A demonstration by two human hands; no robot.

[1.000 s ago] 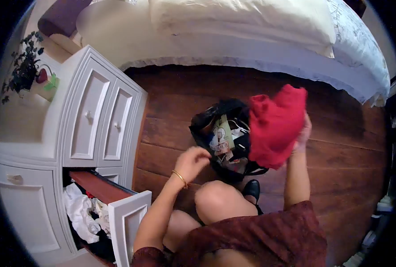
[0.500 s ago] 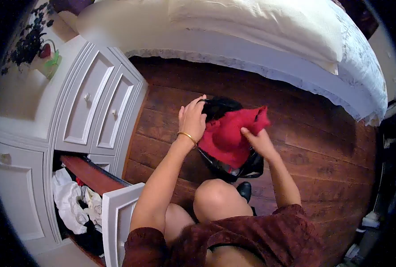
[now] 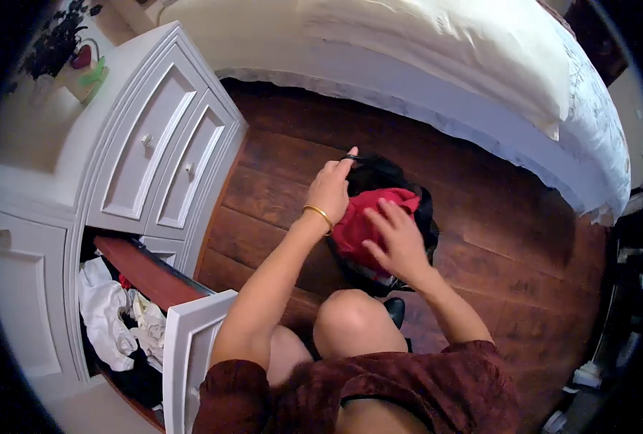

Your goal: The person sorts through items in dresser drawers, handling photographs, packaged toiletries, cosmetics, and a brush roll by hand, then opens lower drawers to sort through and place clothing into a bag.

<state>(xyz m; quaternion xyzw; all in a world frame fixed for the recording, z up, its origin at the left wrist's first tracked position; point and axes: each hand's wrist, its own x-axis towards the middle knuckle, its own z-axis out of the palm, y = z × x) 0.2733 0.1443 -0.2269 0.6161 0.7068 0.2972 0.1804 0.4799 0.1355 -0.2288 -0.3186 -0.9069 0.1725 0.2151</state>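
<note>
A black bag point(image 3: 425, 210) stands on the floor in front of my knees. Inside its mouth lies a red garment point(image 3: 352, 230), rounded like a bra cup. My left hand point(image 3: 328, 189), with a gold bangle at the wrist, grips the bag's left rim; a black strap or edge crosses near its index fingertip. Over the red garment, my right hand point(image 3: 401, 246) has its fingers spread, holding nothing. Whether its fingertips touch the cloth I cannot tell. The bag's lower contents are hidden.
To the left, a white dresser point(image 3: 133, 141) has a drawer point(image 3: 202, 329) pulled out, with white and black clothes point(image 3: 108, 318) inside. A bed point(image 3: 437, 87) with pale covers runs along the back. Dark wood floor point(image 3: 509, 267) surrounds the bag.
My right hand has let go of the red garment, which now sits lower and more gathered in the bag. My left hand stays at the rim. The view has shifted slightly.
</note>
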